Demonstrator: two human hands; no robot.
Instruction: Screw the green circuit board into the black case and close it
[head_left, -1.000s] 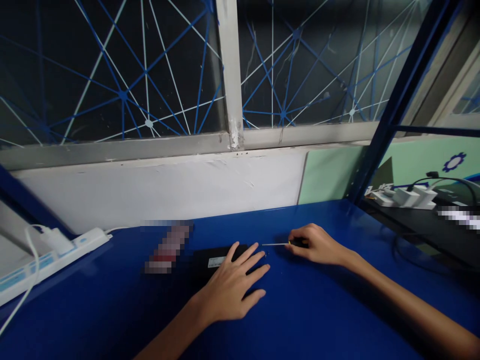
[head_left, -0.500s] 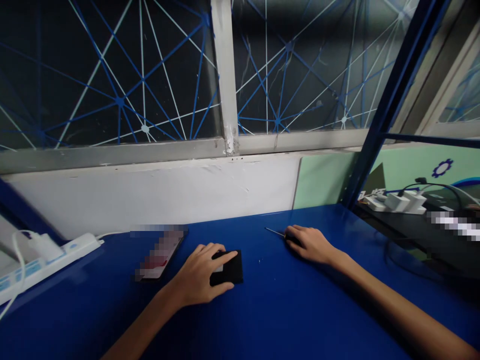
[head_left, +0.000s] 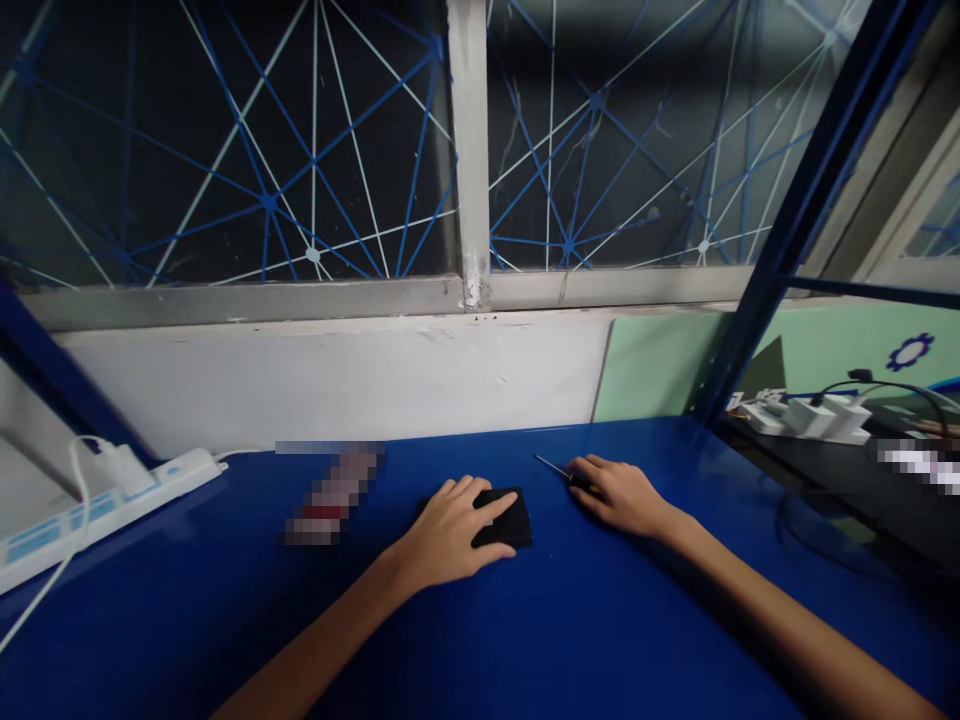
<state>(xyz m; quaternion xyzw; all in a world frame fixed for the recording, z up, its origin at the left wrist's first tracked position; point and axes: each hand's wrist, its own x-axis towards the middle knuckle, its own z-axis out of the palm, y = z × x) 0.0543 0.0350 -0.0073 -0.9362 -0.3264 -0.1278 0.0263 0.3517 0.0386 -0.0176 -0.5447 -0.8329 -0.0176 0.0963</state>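
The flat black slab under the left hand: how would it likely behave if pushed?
The black slab would probably slide rather than tip, since it looks low and flat on the glossy blue table. Its straight edges suggest it is stiff. Weight is hard to judge; the left hand covers much of it.

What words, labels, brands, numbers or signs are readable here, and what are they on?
No words or numbers can be read.
Green panel, far right: a gear-shaped sign.
White characters near the right-hand plugs: too small.
Label on the black object under the left hand: mostly covered, unreadable.
Flat item, left: blurred out, unreadable.
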